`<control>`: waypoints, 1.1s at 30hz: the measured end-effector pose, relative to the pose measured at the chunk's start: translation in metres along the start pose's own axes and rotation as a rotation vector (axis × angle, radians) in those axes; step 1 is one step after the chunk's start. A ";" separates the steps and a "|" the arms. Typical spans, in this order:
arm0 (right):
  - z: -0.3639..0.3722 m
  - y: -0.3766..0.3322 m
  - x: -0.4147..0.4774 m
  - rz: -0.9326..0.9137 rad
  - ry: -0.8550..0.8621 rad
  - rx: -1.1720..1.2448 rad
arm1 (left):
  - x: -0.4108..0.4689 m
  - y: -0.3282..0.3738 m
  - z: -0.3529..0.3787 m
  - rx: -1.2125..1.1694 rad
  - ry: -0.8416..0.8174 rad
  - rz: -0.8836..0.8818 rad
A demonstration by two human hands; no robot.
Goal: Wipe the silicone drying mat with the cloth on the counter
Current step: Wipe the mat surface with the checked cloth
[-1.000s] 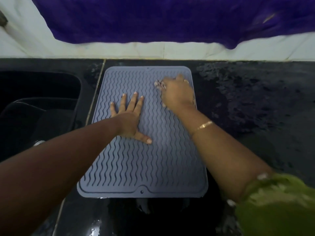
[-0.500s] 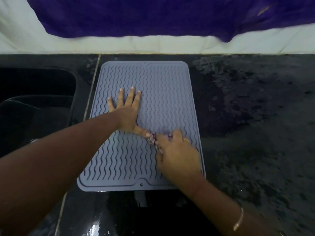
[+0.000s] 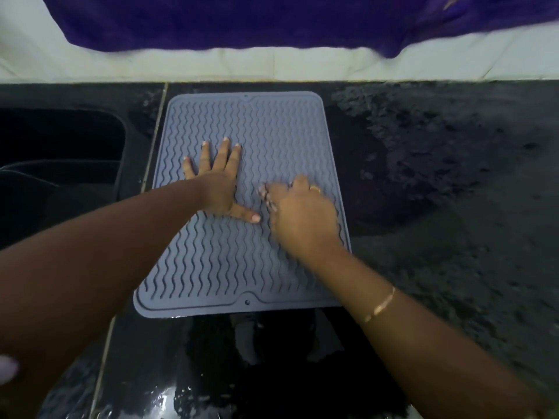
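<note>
Black granite counter (image 3: pixel 438 182), wet in patches, sink (image 3: pixel 60 152) left, purple fabric (image 3: pixel 242 19) hanging behind. Silicone drying mat (image 3: pixel 242 267) lies flat mid-counter. I've got left hand (image 3: pixel 216 182) splayed flat pinning it, right hand (image 3: pixel 302 216) clenched on cloth (image 3: pixel 263 192), mostly hidden. Risk: wet stone, so mat could skid if the pin lifts.
</note>
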State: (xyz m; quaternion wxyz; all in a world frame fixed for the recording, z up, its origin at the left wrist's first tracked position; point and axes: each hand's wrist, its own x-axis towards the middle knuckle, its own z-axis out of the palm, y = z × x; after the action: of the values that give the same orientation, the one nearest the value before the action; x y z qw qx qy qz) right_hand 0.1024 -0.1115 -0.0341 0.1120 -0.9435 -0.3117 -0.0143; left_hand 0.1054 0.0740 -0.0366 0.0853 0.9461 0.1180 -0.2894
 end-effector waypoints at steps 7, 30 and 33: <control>-0.016 -0.011 -0.094 -0.102 -0.107 -0.015 | -0.007 0.004 -0.006 -0.006 -0.009 -0.012; -0.046 0.026 0.014 0.313 0.302 0.756 | -0.033 0.023 0.003 -0.285 -0.119 -0.042; -0.020 0.011 -0.004 0.143 0.137 0.332 | -0.032 0.025 0.009 -0.225 -0.122 -0.043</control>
State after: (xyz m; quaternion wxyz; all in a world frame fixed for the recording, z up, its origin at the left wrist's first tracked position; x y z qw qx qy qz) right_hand 0.1064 -0.1271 -0.0171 0.2877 -0.9286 -0.2335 -0.0188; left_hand 0.0812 0.0428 -0.0236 0.1918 0.9084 0.1648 -0.3330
